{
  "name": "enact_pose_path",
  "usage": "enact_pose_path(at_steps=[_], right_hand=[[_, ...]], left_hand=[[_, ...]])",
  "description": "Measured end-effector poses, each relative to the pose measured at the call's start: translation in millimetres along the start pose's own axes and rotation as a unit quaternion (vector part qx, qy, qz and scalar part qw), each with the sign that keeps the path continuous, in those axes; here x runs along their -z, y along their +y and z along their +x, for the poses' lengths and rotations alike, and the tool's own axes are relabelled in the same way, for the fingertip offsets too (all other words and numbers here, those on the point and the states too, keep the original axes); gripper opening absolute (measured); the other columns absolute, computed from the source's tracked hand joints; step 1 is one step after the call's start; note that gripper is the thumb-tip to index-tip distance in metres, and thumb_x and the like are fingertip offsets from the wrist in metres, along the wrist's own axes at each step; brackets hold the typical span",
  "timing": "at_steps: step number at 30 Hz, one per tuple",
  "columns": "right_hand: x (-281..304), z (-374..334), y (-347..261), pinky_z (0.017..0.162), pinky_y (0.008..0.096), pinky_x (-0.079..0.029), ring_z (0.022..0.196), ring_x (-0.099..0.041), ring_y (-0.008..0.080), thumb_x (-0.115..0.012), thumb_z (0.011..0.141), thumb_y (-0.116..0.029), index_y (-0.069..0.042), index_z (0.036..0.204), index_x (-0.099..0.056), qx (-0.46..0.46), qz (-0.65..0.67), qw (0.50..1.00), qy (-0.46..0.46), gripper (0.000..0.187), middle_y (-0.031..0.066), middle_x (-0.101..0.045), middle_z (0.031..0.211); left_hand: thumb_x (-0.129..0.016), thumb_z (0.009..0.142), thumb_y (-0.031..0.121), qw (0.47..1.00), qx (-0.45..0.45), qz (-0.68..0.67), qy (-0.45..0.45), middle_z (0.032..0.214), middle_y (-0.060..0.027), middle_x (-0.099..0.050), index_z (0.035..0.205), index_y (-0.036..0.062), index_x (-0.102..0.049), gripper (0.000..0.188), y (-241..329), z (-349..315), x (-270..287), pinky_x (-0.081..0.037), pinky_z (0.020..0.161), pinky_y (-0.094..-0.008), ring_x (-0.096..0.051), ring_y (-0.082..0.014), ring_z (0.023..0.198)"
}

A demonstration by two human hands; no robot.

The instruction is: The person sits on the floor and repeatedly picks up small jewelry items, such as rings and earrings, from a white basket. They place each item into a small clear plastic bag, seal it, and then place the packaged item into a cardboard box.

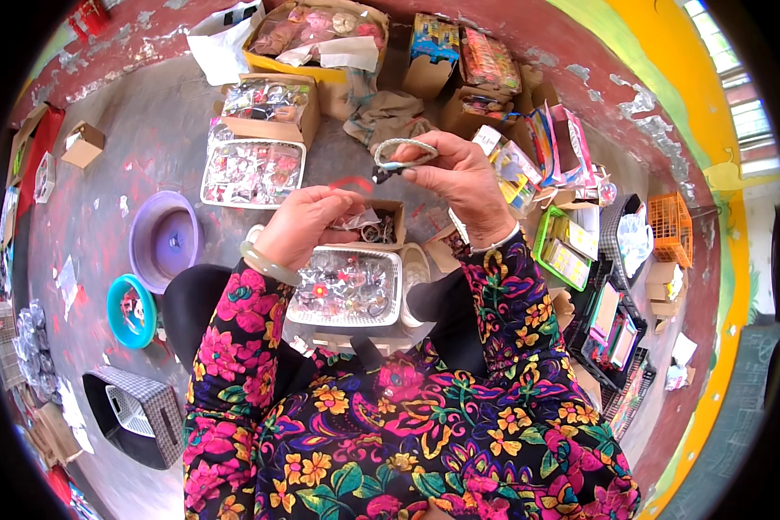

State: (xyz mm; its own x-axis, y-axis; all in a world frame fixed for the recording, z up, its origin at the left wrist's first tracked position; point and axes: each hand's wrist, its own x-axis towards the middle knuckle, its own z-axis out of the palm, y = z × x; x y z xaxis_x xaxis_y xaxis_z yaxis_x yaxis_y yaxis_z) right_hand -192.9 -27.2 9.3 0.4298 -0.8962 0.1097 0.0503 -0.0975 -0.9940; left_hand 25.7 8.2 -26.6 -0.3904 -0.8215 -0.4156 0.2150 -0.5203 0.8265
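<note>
Between the thumb and fingers of my right hand (459,178) is a pale braided loop (405,143), like a bracelet or hair tie, with a small dark piece at its lower end. My left hand (308,224) is closed in a pinch, its fingertips beside a small clear plastic bag (360,222). A thin red strip (352,183) shows just above those fingertips; whether they grip it I cannot tell. Below the hands, a white plastic basket (396,286) between my knees holds several small bagged items. Behind the left fingers, a small cardboard box (398,218) contains dark ring-shaped pieces.
Ahead are another white basket (204,186) of bagged items and a large carton (377,78). On the left stand a purple basin (139,260), a turquoise basin (117,321) and a checked bin (172,425). A green basket (542,238) and black crates (637,325) line the right.
</note>
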Motion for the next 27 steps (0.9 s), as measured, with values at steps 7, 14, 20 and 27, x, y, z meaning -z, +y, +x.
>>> enact_pose_path(at_steps=[7,14,20,27], right_hand=[[-11.7,-1.2,4.7,0.075,0.0271,-0.047,0.084,-0.057,0.0153,-0.062,0.074,0.002,-0.002,0.09,-0.063,0.05,-0.112,0.989,-0.083,0.017,0.0027,-0.06,0.082],[-7.3,4.2,6.7,0.075,0.0317,-0.043,0.084,-0.054,0.023,-0.065,0.067,-0.004,-0.005,0.086,-0.064,0.167,-0.322,0.925,-0.11,0.019,0.0052,-0.06,0.083],[-3.8,2.7,7.3,0.082,0.033,-0.041,0.094,-0.051,0.0239,-0.065,0.069,-0.007,-0.006,0.085,-0.064,0.14,-0.346,0.917,-0.143,0.016,0.0051,-0.059,0.091],[1.4,4.7,15.9,0.088,0.0324,-0.039,0.101,-0.05,0.0236,-0.064,0.072,-0.01,-0.007,0.087,-0.066,0.105,-0.313,0.934,-0.134,0.015,0.0067,-0.057,0.1]], left_hand=[[-0.047,0.09,0.016,0.991,0.022,0.128,0.013,0.092,-0.0034,-0.061,0.097,-0.0023,-0.06,0.024,-12.2,7.9,-3.0,-0.054,0.07,-0.0274,-0.058,-0.0108,0.088],[-0.05,0.089,0.018,0.995,0.0,0.097,0.009,0.088,-0.0043,-0.061,0.1,-0.0017,-0.061,0.025,-14.0,8.0,-0.7,-0.052,0.071,-0.0263,-0.058,-0.0109,0.082],[-0.048,0.092,0.021,0.997,0.005,0.078,-0.007,0.088,-0.0032,-0.06,0.103,-0.0001,-0.06,0.027,-11.2,6.8,-6.1,-0.051,0.074,-0.0254,-0.058,-0.0103,0.084],[-0.047,0.092,0.016,0.999,-0.006,0.003,-0.039,0.096,-0.0065,-0.061,0.11,-0.0015,-0.055,0.026,-16.3,8.2,-0.8,-0.052,0.079,-0.0304,-0.06,-0.0145,0.087]])
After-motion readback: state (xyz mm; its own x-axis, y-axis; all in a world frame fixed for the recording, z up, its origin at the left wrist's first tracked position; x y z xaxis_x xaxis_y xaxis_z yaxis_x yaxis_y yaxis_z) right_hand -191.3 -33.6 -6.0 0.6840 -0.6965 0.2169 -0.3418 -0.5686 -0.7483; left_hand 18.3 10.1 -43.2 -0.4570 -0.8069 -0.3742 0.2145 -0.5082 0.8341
